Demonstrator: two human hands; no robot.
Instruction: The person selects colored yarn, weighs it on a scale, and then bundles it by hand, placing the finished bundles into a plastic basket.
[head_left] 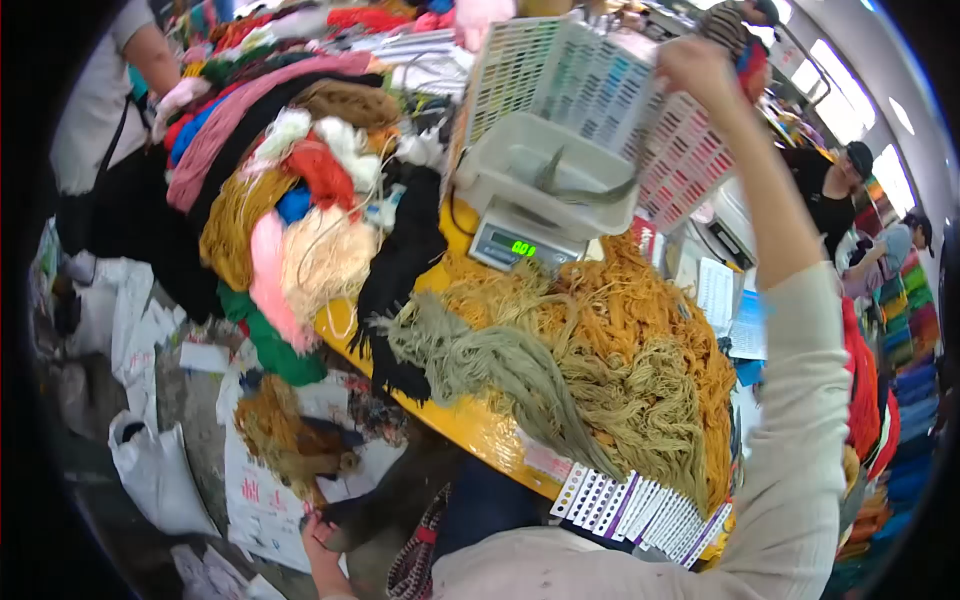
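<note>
My right hand [690, 72] is raised over the back of the yellow table, its fingers closed. A grey-green strand of yarn [600, 194] appears to run from it down into a white plastic tub [490, 185]. The tub rests on a digital scale [515, 243] with a lit green display. My left hand [322, 545] is low beside the table, fingers curled; what it holds, if anything, I cannot make out. Just above it, brown yarn [285, 435] lies on a white sack. In front of the scale, a grey-green hank [490, 360] lies over orange-gold yarn [630, 290].
White plastic baskets [590, 75] stand behind the tub. Striped shade cards [640, 510] lie at the yellow table's [450, 425] near edge. Colourful yarn hanks [320, 240] pile up on the left. A person [95, 110] stands at far left; other people [835, 190] are at right.
</note>
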